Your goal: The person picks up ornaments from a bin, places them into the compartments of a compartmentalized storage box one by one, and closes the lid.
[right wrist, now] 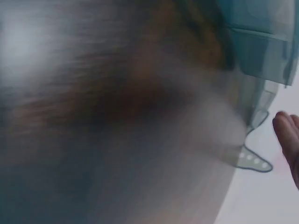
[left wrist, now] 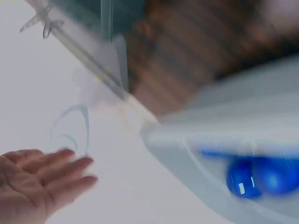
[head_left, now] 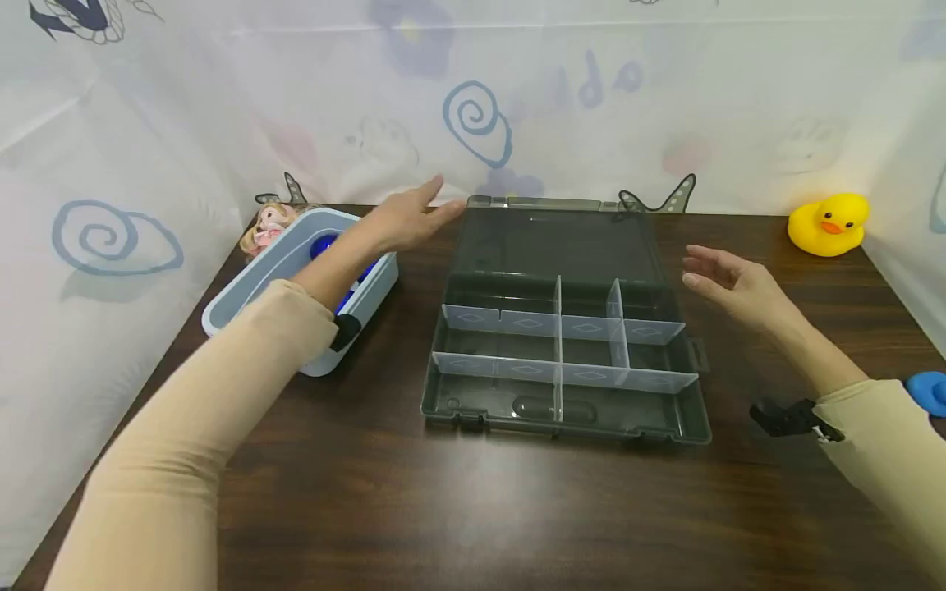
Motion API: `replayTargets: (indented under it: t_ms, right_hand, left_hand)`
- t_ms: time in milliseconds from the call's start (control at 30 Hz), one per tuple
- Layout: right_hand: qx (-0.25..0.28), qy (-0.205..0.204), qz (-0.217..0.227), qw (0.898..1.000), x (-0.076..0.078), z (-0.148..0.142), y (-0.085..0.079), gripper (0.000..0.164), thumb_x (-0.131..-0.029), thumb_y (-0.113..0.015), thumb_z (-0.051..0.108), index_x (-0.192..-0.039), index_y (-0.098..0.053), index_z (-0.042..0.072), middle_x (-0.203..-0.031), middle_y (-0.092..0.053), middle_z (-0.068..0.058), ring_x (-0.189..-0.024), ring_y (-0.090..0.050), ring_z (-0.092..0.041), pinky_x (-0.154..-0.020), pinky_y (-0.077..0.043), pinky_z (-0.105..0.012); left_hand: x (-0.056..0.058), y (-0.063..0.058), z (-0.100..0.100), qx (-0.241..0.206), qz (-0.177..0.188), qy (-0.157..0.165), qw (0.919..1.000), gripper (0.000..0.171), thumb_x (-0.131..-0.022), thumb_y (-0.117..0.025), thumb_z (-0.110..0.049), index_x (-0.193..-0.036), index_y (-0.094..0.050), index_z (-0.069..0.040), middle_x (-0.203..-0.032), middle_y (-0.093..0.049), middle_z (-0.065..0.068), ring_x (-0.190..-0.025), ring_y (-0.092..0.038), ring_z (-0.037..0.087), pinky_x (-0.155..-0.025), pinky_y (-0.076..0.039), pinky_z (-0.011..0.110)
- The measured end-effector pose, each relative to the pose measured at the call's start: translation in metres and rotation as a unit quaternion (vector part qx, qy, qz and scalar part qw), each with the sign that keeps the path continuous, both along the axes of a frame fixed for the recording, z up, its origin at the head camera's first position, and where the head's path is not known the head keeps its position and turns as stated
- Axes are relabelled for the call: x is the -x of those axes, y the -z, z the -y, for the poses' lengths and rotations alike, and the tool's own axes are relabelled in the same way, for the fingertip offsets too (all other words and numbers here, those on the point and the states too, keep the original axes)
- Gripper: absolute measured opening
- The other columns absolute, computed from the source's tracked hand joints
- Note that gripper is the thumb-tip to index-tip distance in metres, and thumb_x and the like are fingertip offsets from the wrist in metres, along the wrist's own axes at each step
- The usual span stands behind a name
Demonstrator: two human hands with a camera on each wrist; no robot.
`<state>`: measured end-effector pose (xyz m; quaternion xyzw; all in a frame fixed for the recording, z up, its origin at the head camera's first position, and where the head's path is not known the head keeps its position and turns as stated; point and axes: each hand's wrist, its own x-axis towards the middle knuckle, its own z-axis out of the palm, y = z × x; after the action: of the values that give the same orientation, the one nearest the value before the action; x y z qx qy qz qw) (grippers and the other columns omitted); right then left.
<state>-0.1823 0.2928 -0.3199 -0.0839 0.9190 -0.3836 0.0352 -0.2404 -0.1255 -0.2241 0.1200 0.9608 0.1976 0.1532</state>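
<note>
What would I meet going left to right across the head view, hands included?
Light blue bin → left hand → divided dark case → right hand → yellow duck → blue object cut off at the right edge.

In my head view, the left arm hides part of the tub. My right-wrist view crops the right hand at its edge and blurs the table.

Smooth, smoky see-through plastic compartment box, milky plastic dividers, satin pale-blue plastic bin, glossy blue round pieces, smooth yellow duck, wood-grain tabletop with soft sheen, creased cloth backdrop, matt cloth sleeves
</note>
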Motion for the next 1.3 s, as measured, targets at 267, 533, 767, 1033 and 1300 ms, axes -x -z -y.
replayTargets:
  t_ms: [267, 533, 767, 1033, 1300]
  right_hand:
    - [0.097, -0.046, 0.066, 0.992, -0.016, -0.001, 0.017, 0.061, -0.095, -0.057, 0.022, -0.147, -0.029, 0.006, -0.147, -0.036, -0.02, -0.108, -0.047, 0.015, -0.083, -0.041, -0.003]
    - [0.089, -0.039, 0.067, 0.993, -0.02, -0.001, 0.024, 0.062, -0.094, -0.059, 0.023, -0.147, -0.031, 0.009, -0.148, -0.034, -0.019, -0.111, -0.044, 0.012, -0.082, -0.041, -0.003]
    - [0.117, -0.034, 0.071, 0.99, -0.019, 0.0, 0.03, 0.061, -0.093, -0.061, 0.016, -0.146, -0.032, 0.006, -0.148, -0.034, -0.022, -0.106, -0.047, 0.014, -0.082, -0.043, -0.005]
    - [0.12, -0.04, 0.077, 0.989, -0.018, 0.0, 0.032, 0.063, -0.092, -0.061, 0.017, -0.146, -0.031, 0.004, -0.149, -0.031, -0.021, -0.108, -0.045, 0.015, -0.083, -0.042, -0.004]
    - [0.121, -0.055, 0.064, 0.989, -0.016, -0.002, 0.034, 0.061, -0.093, -0.06, 0.017, -0.145, -0.032, 0.001, -0.146, -0.031, -0.028, -0.107, -0.046, 0.014, -0.083, -0.042, -0.005]
  left_hand:
    - [-0.019, -0.007, 0.066, -0.138, 0.042, -0.056, 0.988, 0.064, -0.1, -0.04, -0.039, -0.15, -0.019, -0.005, -0.148, -0.031, 0.024, -0.136, -0.031, 0.038, -0.111, -0.026, 0.049]
    - [-0.029, 0.036, 0.099, -0.182, 0.008, -0.105, 0.9775, 0.053, -0.098, -0.05, -0.024, -0.144, -0.034, 0.0, -0.141, -0.042, 0.026, -0.13, -0.04, 0.039, -0.109, -0.03, 0.049]
    - [-0.025, 0.067, 0.107, -0.211, -0.011, -0.136, 0.9679, 0.055, -0.094, -0.057, -0.016, -0.142, -0.036, 0.001, -0.144, -0.039, 0.023, -0.13, -0.042, 0.037, -0.107, -0.034, 0.046]
    - [-0.013, 0.081, 0.104, -0.157, -0.015, -0.148, 0.9764, 0.055, -0.094, -0.058, -0.015, -0.143, -0.038, -0.003, -0.144, -0.04, 0.021, -0.132, -0.039, 0.037, -0.109, -0.03, 0.047]
    - [-0.01, 0.087, 0.099, -0.081, -0.067, -0.134, 0.9854, 0.052, -0.09, -0.06, -0.012, -0.138, -0.045, -0.003, -0.136, -0.049, 0.024, -0.126, -0.044, 0.039, -0.106, -0.032, 0.052]
